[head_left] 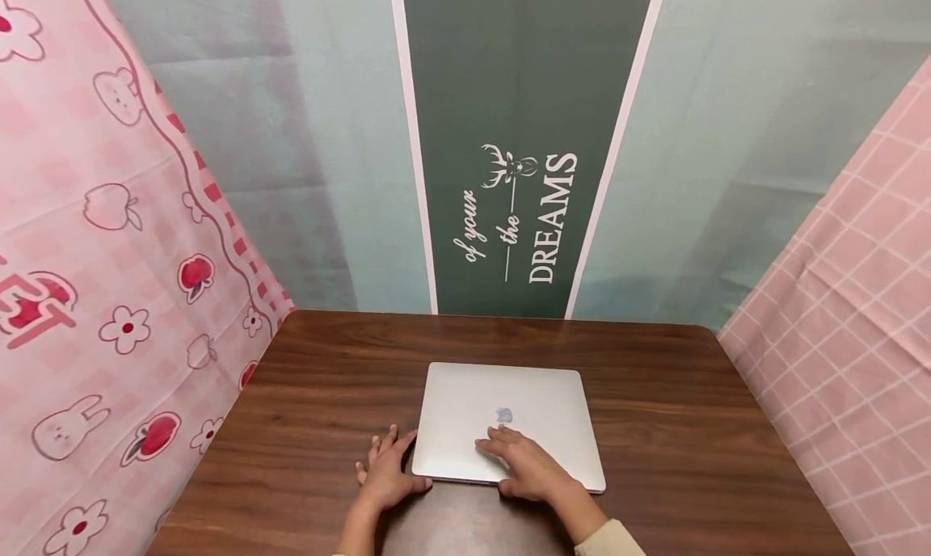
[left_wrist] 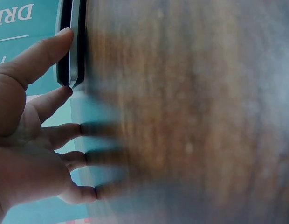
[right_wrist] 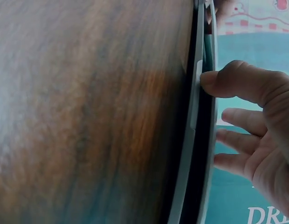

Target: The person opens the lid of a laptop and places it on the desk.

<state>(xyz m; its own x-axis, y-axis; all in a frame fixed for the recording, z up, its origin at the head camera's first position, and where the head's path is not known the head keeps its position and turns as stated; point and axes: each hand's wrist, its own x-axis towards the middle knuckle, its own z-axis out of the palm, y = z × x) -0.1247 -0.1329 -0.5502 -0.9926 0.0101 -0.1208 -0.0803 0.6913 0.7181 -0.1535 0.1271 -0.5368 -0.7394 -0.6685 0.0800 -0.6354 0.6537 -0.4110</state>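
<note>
Silver metal, smooth and flat: a laptop (head_left: pixel 465 427) lies before you on a dark brown wooden table (head_left: pixel 676 427), near the middle, its lid raised by a narrow gap. A small bluish apple-shaped mark (head_left: pixel 504 415) sits on top of the lid (right_wrist: pixel 208 186).

Your left hand (head_left: pixel 381 475) is at the laptop's near left corner. Its fingers are spread; the thumb touches the front edge, the index fingertip is at the corner, and the other fingers fan out over the tabletop beside it.

Your right hand (head_left: pixel 527 463) is at the middle of the front edge. Its thumb reaches into the gap between the lid and the base (right_wrist: pixel 183 163), while its fingers, slightly apart, lie over the top, so the lid's rim is pinched between them. The close view is blurred, so how firmly the thumb presses is hard to say. A pale sleeve (head_left: pixel 609 540) covers your right forearm.

Behind the table hangs a dark green panel (head_left: pixel 487 71) with white lettering, including "DREAMS". Pink fruit-and-flower cloth (head_left: pixel 65 216) hangs to your left, pink grid cloth (head_left: pixel 865 297) to your right.
</note>
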